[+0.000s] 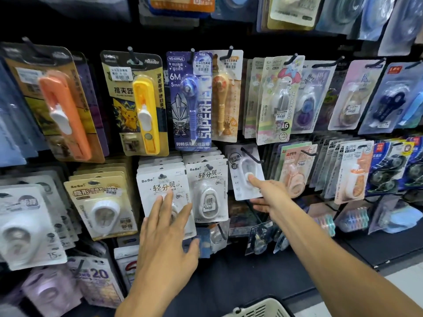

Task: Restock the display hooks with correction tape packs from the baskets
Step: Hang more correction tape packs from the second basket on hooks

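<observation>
- I took the white pack (246, 172) in the right hand (270, 195) as my landmark; it hung tilted on a black hook (251, 155) of the dark display wall (247, 136).
- The right hand gripped this pack at its lower edge: the thumb lay on the front over the clear bubble, the other fingers went behind the card.
- Just left of the landmark pack I saw two full stacks of similar white packs, the near stack (207, 191) and the far stack (163, 197).
- The left hand (166, 234) was open, fingers spread, and lay flat on the front pack of the far stack, holding nothing.
- Further left of the landmark hung a stack of beige packs (103, 204).
- Above and left of the landmark were a purple pen-shaped pack (191, 101) and a yellow pack (137, 104).
- Well below the landmark, at the bottom edge of the view, the rim of a pale basket (258, 308) showed; I could not tell what was inside.
</observation>
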The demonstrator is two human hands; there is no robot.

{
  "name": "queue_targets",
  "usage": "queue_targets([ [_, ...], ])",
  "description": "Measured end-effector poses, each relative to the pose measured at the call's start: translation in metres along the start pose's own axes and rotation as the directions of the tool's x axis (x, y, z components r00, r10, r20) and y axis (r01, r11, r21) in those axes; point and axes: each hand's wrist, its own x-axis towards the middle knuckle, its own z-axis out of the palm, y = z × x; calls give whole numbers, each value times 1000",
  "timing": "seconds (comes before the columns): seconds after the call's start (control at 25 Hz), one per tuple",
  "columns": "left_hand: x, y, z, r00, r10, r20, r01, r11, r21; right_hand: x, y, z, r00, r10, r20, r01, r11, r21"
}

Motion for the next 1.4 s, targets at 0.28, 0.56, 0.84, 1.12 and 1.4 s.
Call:
queue_targets([
  [0.28,-3,-4,0,990,70,-121,-83,991,-109,19,53,6,994,6,-109,-34,965,-259],
  [0.56,-77,-18,113,948,222,227,-200,973,-118,-90,258,-57,976,211,57,-145,820,-554],
  [0.84,-216,-109,233,152,-242,958,47,970,238,-148,389,-99,747,633,203,78,220,-972],
  [1.12,-174,-121,276,453,-322,831,344,923,170,-107,410,-72,899,356,255,90,419,-903],
  [1.4,-187,-136,313,439,-411,799,517,843,149,-84,438,-34,833,546,88,-337,627,-703],
])
